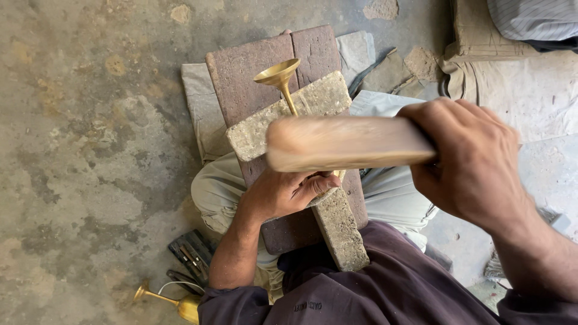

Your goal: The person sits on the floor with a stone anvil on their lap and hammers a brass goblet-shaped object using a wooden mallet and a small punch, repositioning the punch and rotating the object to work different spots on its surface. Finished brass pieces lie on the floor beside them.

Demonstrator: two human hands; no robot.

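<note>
Right hand (pixel 472 159) fingers clenched round a wooden mallet (pixel 346 143), blurred, raised over the left hand (pixel 288 191), whose fingers grip the lower end of a brass trumpet-shaped piece (pixel 282 81); it lies on a rough cross-shaped block (pixel 328 96) atop a reddish board (pixel 247 81) on the lap

Dark maroon shirt (pixel 385 289), sleeves pushed up above the elbows, small pale lettering near the hem, light grey-beige trousers (pixel 220 186), bare forearms, no rings visible
</note>
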